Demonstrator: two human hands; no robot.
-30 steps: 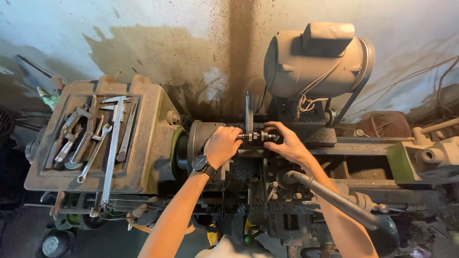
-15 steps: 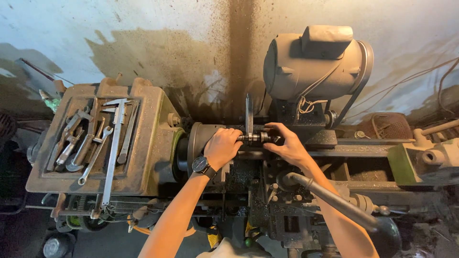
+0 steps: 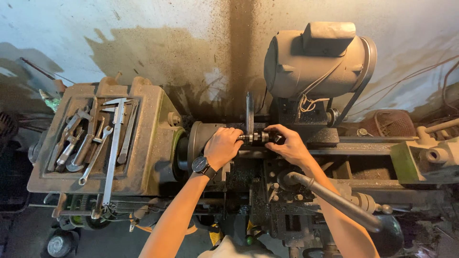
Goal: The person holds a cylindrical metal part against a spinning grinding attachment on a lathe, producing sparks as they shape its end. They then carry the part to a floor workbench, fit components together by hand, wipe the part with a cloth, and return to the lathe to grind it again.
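Hands gripped fully: left hand on the chuck, right hand around a stiff, heavy-looking steel workpiece.

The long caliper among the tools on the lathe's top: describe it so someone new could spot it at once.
Start at the lathe headstock, the big grimy box left of the left hand. Its recessed top holds a heap of wrenches. The caliper lies along that heap's right side, a straight pale steel bar with a crosswise jaw head at the far end, longer than any wrench and overhanging the near edge.
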